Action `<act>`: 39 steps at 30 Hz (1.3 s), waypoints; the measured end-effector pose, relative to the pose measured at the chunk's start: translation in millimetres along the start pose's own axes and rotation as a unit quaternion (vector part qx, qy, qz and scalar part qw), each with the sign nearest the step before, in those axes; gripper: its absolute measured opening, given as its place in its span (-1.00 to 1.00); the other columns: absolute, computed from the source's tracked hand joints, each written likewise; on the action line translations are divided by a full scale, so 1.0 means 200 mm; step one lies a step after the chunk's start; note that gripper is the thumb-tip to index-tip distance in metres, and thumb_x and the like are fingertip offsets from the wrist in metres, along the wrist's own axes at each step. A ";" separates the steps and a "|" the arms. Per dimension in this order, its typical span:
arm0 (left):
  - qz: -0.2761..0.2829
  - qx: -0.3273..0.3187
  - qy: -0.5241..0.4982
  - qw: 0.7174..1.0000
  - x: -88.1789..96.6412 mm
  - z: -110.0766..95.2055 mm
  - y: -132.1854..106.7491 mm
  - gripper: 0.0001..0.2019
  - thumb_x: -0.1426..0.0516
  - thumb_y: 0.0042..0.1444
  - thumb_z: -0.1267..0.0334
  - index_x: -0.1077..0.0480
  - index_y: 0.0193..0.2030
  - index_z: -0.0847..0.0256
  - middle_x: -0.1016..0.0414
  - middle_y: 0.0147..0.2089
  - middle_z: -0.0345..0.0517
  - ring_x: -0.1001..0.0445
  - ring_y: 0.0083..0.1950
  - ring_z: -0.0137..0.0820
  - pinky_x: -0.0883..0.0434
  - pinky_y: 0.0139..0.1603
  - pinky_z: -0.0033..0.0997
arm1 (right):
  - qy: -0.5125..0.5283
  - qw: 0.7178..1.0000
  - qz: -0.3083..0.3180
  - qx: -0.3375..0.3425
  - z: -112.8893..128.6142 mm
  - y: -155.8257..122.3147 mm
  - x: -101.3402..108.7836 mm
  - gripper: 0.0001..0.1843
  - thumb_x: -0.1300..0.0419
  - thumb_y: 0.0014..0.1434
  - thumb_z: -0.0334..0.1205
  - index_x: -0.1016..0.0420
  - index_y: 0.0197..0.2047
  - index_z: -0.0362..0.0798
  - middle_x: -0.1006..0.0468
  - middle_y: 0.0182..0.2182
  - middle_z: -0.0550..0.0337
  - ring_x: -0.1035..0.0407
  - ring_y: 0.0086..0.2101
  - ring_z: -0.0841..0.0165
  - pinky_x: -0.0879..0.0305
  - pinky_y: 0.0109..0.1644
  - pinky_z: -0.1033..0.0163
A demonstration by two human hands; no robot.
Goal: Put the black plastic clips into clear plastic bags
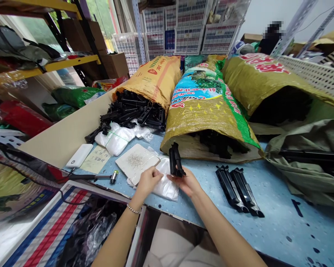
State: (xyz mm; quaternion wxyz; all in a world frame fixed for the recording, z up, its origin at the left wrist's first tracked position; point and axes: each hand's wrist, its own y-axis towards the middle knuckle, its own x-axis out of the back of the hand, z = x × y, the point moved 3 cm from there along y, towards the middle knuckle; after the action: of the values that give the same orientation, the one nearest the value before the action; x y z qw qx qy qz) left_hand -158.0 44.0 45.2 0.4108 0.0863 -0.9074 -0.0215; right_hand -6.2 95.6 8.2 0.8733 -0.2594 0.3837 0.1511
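Note:
My right hand point(189, 183) grips a black plastic part point(174, 160), long and narrow, held upright above the table. The fingertips of my left hand point(148, 182) are pinched together; whatever may be between them is too small to make out. That hand is at the front right edge of a pale square tile point(125, 167), on which a scatter of tiny pieces point(136, 160) lies. Clear plastic bags point(165, 189) lie flat beneath and between my hands. To the right, several similar black parts point(233, 191) rest side by side on the blue table point(200, 207).
Woven sacks, one orange point(158, 76), one green-gold point(206, 115) and one olive point(256, 74), spill or hold black parts. On the left are a bundle of white bags point(117, 139), a white phone-like device point(79, 155), a paper note point(96, 159) and a hammer-like tool point(100, 177).

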 end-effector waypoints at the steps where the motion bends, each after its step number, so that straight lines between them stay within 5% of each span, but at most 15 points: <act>1: -0.005 -0.006 0.010 1.000 0.03 0.00 -0.01 -0.84 -0.04 0.12 0.35 -0.24 -0.49 0.19 -0.36 -0.46 -0.22 -0.37 -0.40 -0.43 -0.32 -0.35 -0.48 | 0.001 1.000 -0.002 0.001 0.00 0.01 0.00 -0.85 -0.40 -0.08 -0.28 -0.53 -0.42 -0.10 -0.51 -0.52 0.25 -0.37 -0.48 0.43 -0.47 -0.18 0.14; 7: 0.022 -0.064 0.098 0.993 0.10 0.00 -0.05 -0.77 0.03 0.08 0.54 -0.39 -0.37 0.22 -0.43 -0.02 0.09 -0.40 -0.02 -0.20 -0.40 -0.07 -0.20 | 0.011 1.000 -0.009 -0.016 0.01 -0.12 0.06 -0.81 -0.38 -0.04 -0.29 -0.53 -0.30 -0.09 -0.53 -0.43 0.22 -0.39 -0.45 0.45 -0.49 -0.26 0.29; 9: 0.033 -0.069 0.106 0.991 0.09 0.02 -0.04 -0.72 0.04 0.09 0.55 -0.43 -0.21 0.23 -0.41 0.01 0.09 -0.43 -0.03 -0.22 -0.42 -0.04 -0.20 | 0.050 0.992 0.038 -0.107 -0.02 -0.24 0.09 -0.72 -0.34 0.03 -0.22 -0.50 -0.16 -0.12 -0.54 -0.39 0.19 -0.37 -0.46 0.49 -0.45 -0.40 0.40; 12: 0.047 -0.090 0.076 0.992 0.08 0.05 -0.04 -0.51 0.05 0.05 0.58 -0.30 0.12 0.21 -0.31 0.16 0.04 -0.39 0.10 -0.30 -0.38 0.11 -0.28 | 0.138 0.938 0.134 -0.288 -0.12 -0.41 0.12 -0.55 -0.28 0.12 -0.17 -0.38 0.02 -0.24 -0.54 -0.36 0.10 -0.32 -0.51 0.55 -0.34 -0.55 0.56; 15: 0.064 -0.125 0.023 0.990 0.09 0.04 -0.06 -0.30 0.07 -0.03 0.63 -0.10 0.30 0.18 -0.16 0.28 0.05 -0.22 0.28 -0.29 -0.26 0.25 -0.27 | 0.200 0.906 0.148 -0.341 -0.21 -0.44 0.13 -0.49 -0.29 0.12 -0.20 -0.31 0.04 -0.33 -0.52 -0.38 0.09 -0.32 -0.50 0.58 -0.34 -0.52 0.64; 19: 0.090 -0.168 -0.005 0.982 0.10 -0.10 -0.18 -0.20 0.11 -0.01 0.64 0.11 0.39 0.10 -0.01 0.38 0.03 -0.08 0.37 -0.27 -0.18 0.32 -0.18 | 0.258 0.909 0.155 -0.287 -0.24 -0.37 0.10 -0.44 -0.34 0.06 -0.21 -0.27 0.06 -0.27 -0.47 -0.36 0.21 -0.28 -0.48 0.65 -0.31 -0.49 0.74; 23: 0.127 -0.206 -0.035 0.970 0.08 -0.24 -0.32 -0.23 0.12 0.07 0.60 0.22 0.41 0.06 0.03 0.40 0.02 -0.09 0.37 -0.28 -0.22 0.30 -0.22 | 0.233 0.912 0.192 -0.277 -0.21 -0.42 0.09 -0.59 -0.31 0.10 -0.17 -0.34 -0.07 -0.24 -0.44 -0.37 0.22 -0.26 -0.51 0.66 -0.30 -0.53 0.73; 30: -0.016 -0.151 -0.035 0.988 0.03 -0.15 -0.30 -0.32 0.10 0.20 0.51 0.24 0.41 0.06 0.03 0.39 0.09 -0.08 0.37 -0.22 -0.20 0.30 -0.16 | 0.292 0.915 0.184 -0.209 -0.18 -0.56 0.12 -0.59 -0.18 0.18 -0.30 -0.27 0.09 -0.13 -0.34 -0.37 0.33 -0.22 -0.53 0.67 -0.26 -0.59 0.78; 35: -0.021 -0.194 -0.014 0.981 -0.02 -0.21 -0.36 -0.30 0.13 0.21 0.53 0.32 0.41 0.04 0.05 0.39 0.09 -0.04 0.39 -0.22 -0.20 0.31 -0.15 | 0.178 0.944 0.151 -0.232 -0.21 -0.54 0.12 -0.68 -0.25 0.12 -0.14 -0.42 -0.08 -0.10 -0.40 -0.37 0.25 -0.20 -0.53 0.63 -0.26 -0.62 0.70; 39: 0.079 -0.267 -0.045 0.959 -0.10 -0.32 -0.49 -0.26 0.13 0.15 0.56 0.33 0.42 0.06 -0.03 0.36 0.10 -0.08 0.37 -0.26 -0.24 0.30 -0.19 | -0.043 0.995 0.054 -0.077 -0.13 -0.49 0.12 -0.79 -0.33 0.01 -0.11 -0.49 -0.35 -0.07 -0.41 -0.52 0.27 -0.22 -0.56 0.54 -0.24 -0.62 0.54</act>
State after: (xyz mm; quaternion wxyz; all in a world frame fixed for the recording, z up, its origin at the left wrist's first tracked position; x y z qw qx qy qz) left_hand -83.8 -47.9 62.0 0.3778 -0.0996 -0.8900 -0.2349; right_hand 39.2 2.7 7.9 0.8570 -0.2985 0.3461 0.2380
